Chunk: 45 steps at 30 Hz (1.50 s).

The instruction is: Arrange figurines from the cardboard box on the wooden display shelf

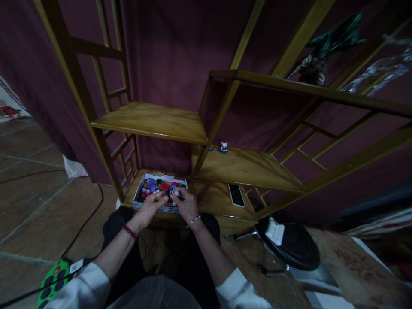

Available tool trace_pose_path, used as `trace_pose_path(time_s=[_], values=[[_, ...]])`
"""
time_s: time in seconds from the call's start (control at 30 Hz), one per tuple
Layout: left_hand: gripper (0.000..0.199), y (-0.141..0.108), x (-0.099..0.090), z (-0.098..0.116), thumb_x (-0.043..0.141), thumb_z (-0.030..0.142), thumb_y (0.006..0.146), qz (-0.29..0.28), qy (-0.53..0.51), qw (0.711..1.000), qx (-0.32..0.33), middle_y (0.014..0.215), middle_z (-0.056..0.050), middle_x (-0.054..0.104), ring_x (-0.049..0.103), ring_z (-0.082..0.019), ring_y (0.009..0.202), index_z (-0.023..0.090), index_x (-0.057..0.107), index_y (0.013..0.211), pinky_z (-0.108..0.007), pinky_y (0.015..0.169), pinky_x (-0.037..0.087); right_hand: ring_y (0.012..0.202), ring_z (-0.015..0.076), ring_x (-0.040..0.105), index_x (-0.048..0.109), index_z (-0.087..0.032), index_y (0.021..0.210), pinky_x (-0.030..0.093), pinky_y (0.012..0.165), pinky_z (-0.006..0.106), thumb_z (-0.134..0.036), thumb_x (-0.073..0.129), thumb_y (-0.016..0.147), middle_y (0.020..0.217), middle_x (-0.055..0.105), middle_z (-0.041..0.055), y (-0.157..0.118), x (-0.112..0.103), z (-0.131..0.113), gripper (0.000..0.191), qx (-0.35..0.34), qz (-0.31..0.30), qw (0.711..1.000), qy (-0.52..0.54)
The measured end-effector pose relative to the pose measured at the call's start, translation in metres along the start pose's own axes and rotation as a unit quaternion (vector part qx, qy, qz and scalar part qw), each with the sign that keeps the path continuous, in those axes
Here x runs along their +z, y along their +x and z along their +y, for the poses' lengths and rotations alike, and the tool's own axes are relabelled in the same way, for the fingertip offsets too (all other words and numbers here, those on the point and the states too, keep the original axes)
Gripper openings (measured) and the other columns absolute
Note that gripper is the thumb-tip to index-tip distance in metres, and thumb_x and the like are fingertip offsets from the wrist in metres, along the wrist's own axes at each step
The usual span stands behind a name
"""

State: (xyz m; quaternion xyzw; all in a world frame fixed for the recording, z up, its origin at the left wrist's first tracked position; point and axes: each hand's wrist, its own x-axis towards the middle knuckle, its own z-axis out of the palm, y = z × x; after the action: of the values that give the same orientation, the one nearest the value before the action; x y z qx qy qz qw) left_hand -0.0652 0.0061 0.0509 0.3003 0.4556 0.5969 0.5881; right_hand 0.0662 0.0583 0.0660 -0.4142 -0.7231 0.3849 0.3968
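Over the front of a white cardboard box point(137, 195), my two hands meet close together. My left hand point(151, 207) is closed, its thumb and fingers pinching a small black piece point(167, 194) that looks like a base. My right hand point(187, 205) is closed on a small white-and-blue figurine point(174, 192) right beside that piece. Whether the two parts are joined I cannot tell. Inside the box lie several small colourful pieces, among them a purple one point(152, 187) and a red round one point(165, 186).
A wooden shelf unit point(154, 122) stands before me. On its middle right board sits a small white figurine point(223, 147) on a dark base, with another partly hidden by the post. A phone point(237, 195) lies on the lower board. A black stool point(289, 242) and green power strip point(53, 283) are nearby.
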Motion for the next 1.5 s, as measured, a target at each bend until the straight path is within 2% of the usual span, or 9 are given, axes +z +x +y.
trace_pose_path(time_s=[0.2, 0.4, 0.6, 0.8, 1.13, 1.37, 1.5], values=[[0.029, -0.003, 0.002, 0.006, 0.072, 0.031, 0.061, -0.026, -0.033, 0.999, -0.004, 0.081, -0.005, 0.067, 0.061, -0.016, 0.081, 0.011, 0.067, 0.082, -0.034, 0.084, 0.046, 0.066, 0.0129, 0.059, 0.06, -0.021, 0.08, 0.046, 0.064, 0.022, -0.026, 0.057, 0.069, 0.071, 0.062, -0.0032, -0.001, -0.001, -0.004, 0.012, 0.004, -0.011, 1.0, 0.01], [0.02, -0.006, 0.003, 0.009, 0.071, 0.028, 0.063, -0.033, -0.054, 0.998, -0.013, 0.066, -0.001, 0.063, 0.059, -0.011, 0.067, 0.01, 0.064, 0.066, -0.03, 0.077, 0.049, 0.064, 0.0127, 0.059, 0.06, -0.022, 0.081, 0.046, 0.063, 0.022, -0.028, 0.057, 0.07, 0.072, 0.062, -0.0029, -0.003, -0.002, -0.005, 0.014, -0.003, -0.01, 1.0, -0.005], [0.024, -0.003, 0.0, 0.004, 0.071, 0.03, 0.063, -0.033, -0.061, 0.997, -0.042, 0.07, -0.005, 0.066, 0.063, -0.014, 0.064, 0.009, 0.065, 0.071, -0.025, 0.067, 0.051, 0.064, 0.0126, 0.058, 0.061, -0.022, 0.082, 0.044, 0.062, 0.022, -0.029, 0.056, 0.072, 0.071, 0.063, -0.0027, -0.005, -0.003, -0.006, 0.013, -0.028, -0.009, 0.999, -0.037], [0.024, -0.005, 0.0, 0.002, 0.068, 0.031, 0.067, -0.04, -0.081, 0.995, -0.047, 0.071, -0.007, 0.068, 0.065, -0.015, 0.065, 0.009, 0.064, 0.075, -0.024, 0.065, 0.051, 0.064, 0.0126, 0.058, 0.061, -0.022, 0.081, 0.044, 0.063, 0.022, -0.028, 0.056, 0.073, 0.074, 0.063, -0.0019, -0.006, -0.002, -0.007, 0.012, -0.046, -0.003, 0.998, -0.043], [0.024, -0.006, -0.001, -0.001, 0.066, 0.033, 0.069, -0.037, -0.103, 0.992, -0.055, 0.067, -0.006, 0.067, 0.065, -0.016, 0.066, 0.01, 0.061, 0.073, -0.023, 0.062, 0.05, 0.062, 0.012, 0.057, 0.061, -0.022, 0.082, 0.044, 0.061, 0.021, -0.029, 0.056, 0.071, 0.072, 0.062, -0.0023, -0.006, -0.003, -0.009, 0.014, -0.022, -0.004, 0.998, -0.051], [0.022, -0.009, 0.001, 0.0, 0.068, 0.03, 0.067, -0.037, -0.096, 0.994, -0.046, 0.06, -0.004, 0.064, 0.059, -0.009, 0.054, 0.01, 0.06, 0.073, -0.017, 0.048, 0.041, 0.064, 0.0127, 0.06, 0.061, -0.023, 0.084, 0.046, 0.062, 0.022, -0.028, 0.056, 0.071, 0.072, 0.064, -0.0027, -0.006, -0.006, -0.01, 0.015, -0.001, -0.016, 0.999, -0.052], [0.018, -0.01, 0.001, -0.002, 0.07, 0.024, 0.066, -0.028, -0.119, 0.992, -0.037, 0.059, -0.001, 0.062, 0.057, -0.008, 0.053, 0.012, 0.059, 0.073, -0.016, 0.047, 0.038, 0.065, 0.0132, 0.061, 0.061, -0.023, 0.084, 0.046, 0.062, 0.023, -0.03, 0.056, 0.071, 0.072, 0.064, -0.0027, -0.005, -0.007, -0.011, 0.015, 0.013, -0.021, 0.998, -0.053]])
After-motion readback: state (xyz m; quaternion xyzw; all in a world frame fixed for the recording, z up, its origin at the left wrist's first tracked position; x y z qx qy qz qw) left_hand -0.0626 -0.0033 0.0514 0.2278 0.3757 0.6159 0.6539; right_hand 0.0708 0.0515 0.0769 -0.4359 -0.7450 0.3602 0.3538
